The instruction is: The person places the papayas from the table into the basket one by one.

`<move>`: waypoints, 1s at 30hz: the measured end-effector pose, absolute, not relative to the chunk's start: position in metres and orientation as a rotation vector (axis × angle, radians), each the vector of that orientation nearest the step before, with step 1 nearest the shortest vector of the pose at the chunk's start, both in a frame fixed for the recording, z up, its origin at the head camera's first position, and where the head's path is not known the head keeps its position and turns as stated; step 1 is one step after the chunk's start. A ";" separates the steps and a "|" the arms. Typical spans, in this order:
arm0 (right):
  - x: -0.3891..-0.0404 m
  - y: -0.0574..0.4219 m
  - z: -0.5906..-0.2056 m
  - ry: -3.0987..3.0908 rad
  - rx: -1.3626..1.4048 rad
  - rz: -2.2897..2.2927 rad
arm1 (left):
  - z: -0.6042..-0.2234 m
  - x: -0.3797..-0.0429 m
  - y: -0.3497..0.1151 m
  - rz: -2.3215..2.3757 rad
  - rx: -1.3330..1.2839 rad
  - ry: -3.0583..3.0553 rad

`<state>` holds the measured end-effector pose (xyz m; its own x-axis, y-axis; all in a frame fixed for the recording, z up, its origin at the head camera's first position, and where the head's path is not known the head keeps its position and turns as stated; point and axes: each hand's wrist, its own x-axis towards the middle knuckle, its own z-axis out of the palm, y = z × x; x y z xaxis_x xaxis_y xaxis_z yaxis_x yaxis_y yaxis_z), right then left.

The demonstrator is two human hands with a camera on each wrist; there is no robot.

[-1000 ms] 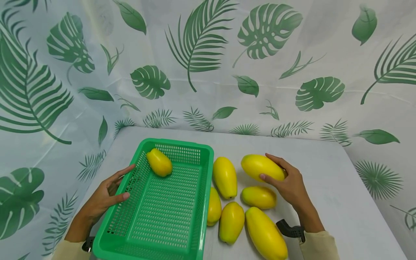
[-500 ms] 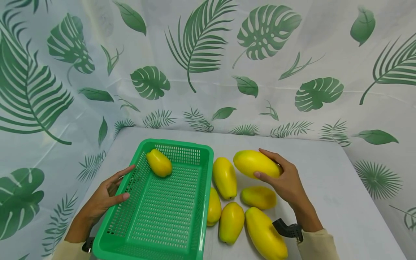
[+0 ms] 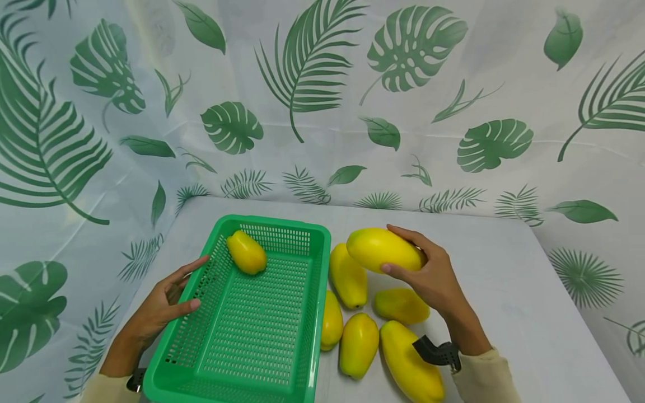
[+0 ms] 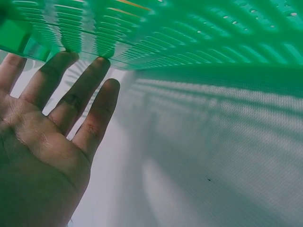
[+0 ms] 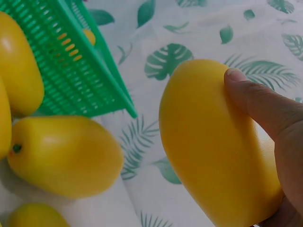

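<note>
My right hand [image 3: 430,274] holds a large yellow papaya [image 3: 385,250] in the air, thumb on its near side and fingertips over the far side. In the right wrist view this papaya [image 5: 213,142] fills the middle. At the left, my left hand [image 3: 160,305] rests against the side of a green plastic basket [image 3: 186,319], its thumb and index finger over the rim. The left wrist view shows straight fingers [image 4: 87,90] touching the slotted wall [image 4: 156,42]. Inside the basket, one papaya [image 3: 247,253] lies in the far left corner.
Right of the basket lie several more papayas: one behind the held papaya [image 3: 349,280], one by the basket wall [image 3: 331,322], one in front [image 3: 359,346], a long one [image 3: 410,364] and one under the right hand [image 3: 400,305]. A white table [image 3: 524,291] meets a leaf-printed curtain [image 3: 322,157].
My right hand has moved left and slightly up with the papaya, which now overlaps the view of another papaya beside the basket. The left hand and basket have stayed put.
</note>
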<state>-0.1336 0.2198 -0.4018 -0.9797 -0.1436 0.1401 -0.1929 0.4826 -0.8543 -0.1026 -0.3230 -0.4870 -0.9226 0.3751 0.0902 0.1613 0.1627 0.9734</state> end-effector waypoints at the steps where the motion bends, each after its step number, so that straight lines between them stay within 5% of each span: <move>1: -0.134 0.218 -0.401 -2.660 0.311 1.546 | -0.487 -0.103 -0.323 1.853 0.529 2.260; 30: -0.132 0.172 -0.391 -2.588 0.569 1.694 | -0.486 -0.101 -0.322 1.858 0.540 2.261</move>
